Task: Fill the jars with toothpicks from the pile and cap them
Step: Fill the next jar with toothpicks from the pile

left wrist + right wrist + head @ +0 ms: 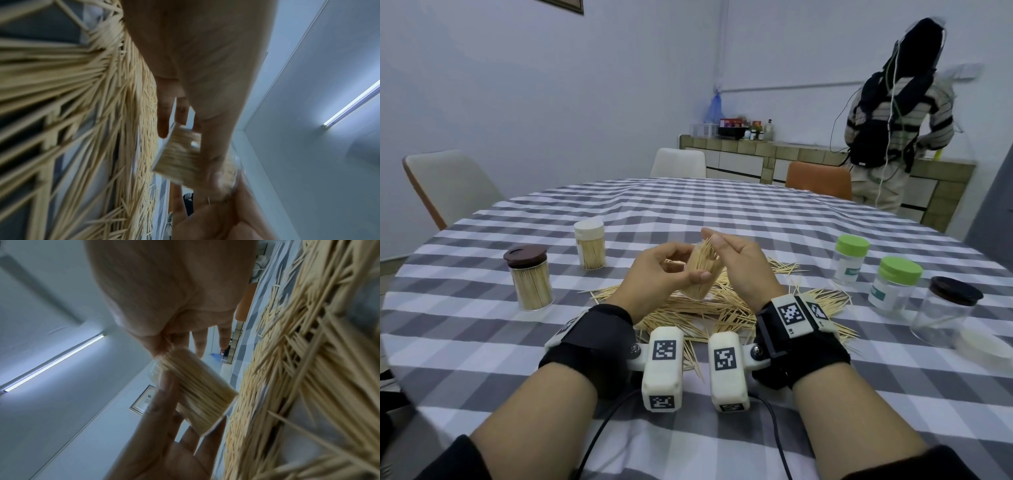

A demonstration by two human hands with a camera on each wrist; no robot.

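1. Brown-lidded clear cylindrical jar (529,277) stands at the left of the grey-and-white checked tablecloth (791,219); it is packed with toothpicks and capped. Treat it as done.
2. Just right of it and farther from you stands the white-capped clear jar (589,248), also full and closed.
3. Your left hand (654,274) grips the open clear jar of toothpicks (700,275), fingers and thumb curled round its wall. You hold it above the loose pile of wooden toothpicks (709,308), tilted, with its mouth up and leaning toward your right hand.
4. Your right hand (739,263) sits at the jar's mouth. Its thumb and forefinger pinch the toothpick tips (709,249) that stand proud of the rim; the other fingers are extended.
5. Key relation: the jar's long axis runs from the base, low and near you, up to the mouth, directly beneath your right fingertips. The right hand is the nearer one for seating the sticks. Judged from this, push along that axis, not across it, or the sticks may splay.
6. The jar looks nearly full; capping comes next. Which lid belongs to it cannot be told.
7. At the right stand two green-capped clear jars (851,258) (893,286) and a dark-lidded clear jar (945,311), apparently all but empty.
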